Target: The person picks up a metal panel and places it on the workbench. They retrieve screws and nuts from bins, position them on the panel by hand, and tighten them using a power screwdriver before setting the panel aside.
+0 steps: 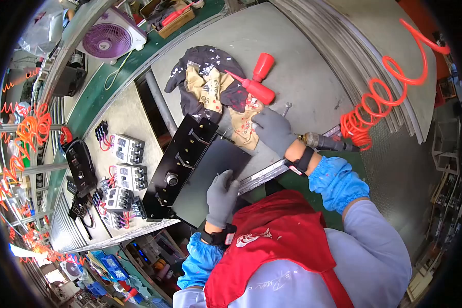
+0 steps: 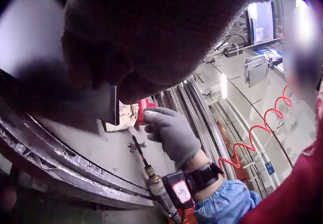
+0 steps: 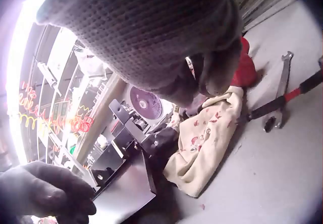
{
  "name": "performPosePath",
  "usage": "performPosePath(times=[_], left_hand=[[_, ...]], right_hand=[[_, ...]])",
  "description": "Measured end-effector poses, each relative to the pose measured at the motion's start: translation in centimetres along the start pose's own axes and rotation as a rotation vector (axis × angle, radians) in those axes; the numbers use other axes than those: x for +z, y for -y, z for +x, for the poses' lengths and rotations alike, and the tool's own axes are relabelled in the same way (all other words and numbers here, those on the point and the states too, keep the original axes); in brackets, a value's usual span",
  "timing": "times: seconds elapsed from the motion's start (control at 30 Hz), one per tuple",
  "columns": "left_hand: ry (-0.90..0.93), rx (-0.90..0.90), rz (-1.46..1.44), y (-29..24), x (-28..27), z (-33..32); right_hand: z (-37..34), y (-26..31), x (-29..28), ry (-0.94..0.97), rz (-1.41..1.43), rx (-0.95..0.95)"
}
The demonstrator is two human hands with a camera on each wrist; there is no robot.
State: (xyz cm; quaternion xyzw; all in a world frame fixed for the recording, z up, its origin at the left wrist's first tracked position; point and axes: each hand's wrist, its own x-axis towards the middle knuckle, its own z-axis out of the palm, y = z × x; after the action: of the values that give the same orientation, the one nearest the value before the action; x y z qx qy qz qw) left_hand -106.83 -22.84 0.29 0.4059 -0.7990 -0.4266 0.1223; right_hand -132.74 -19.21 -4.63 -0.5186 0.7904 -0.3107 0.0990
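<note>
My gloved left hand (image 1: 222,200) is over the near edge of a black metal panel (image 1: 213,179), its fingers loosely bent above the surface. Beside that panel lies a black metal plate (image 1: 164,177) carrying brackets and a round metal connector (image 1: 171,178). The gloved right hand (image 1: 274,131) is at a beige, red-specked cloth (image 3: 202,138), fingers bent with the tips close over it. I cannot tell whether these fingertips hold anything small. A red squeeze bottle (image 1: 261,91) lies just beyond that hand. A power screwdriver (image 1: 326,142) with a long bit lies beside the right wrist.
An open-ended wrench (image 3: 285,77) lies right of the cloth. Dark paint-spotted fabric (image 1: 210,59) is bunched up behind. White circuit breakers (image 1: 128,149) with wires stand on the left. A coiled red air hose (image 1: 374,97) hangs at right, and a purple fan (image 1: 108,38) stands far left.
</note>
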Motion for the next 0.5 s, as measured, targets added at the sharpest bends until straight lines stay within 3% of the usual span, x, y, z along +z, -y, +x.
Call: performPosePath(times=[0.2, 0.5], left_hand=[[0.026, -0.063, 0.016, -0.2, -0.6, -1.1], [0.038, -0.083, 0.019, 0.8, -1.1, -0.7]], right_hand=[[2.8, 0.3, 3.2, 0.321, -0.493, 0.024], [3.2, 0.0, 2.7, 0.348, -0.308, 0.077]])
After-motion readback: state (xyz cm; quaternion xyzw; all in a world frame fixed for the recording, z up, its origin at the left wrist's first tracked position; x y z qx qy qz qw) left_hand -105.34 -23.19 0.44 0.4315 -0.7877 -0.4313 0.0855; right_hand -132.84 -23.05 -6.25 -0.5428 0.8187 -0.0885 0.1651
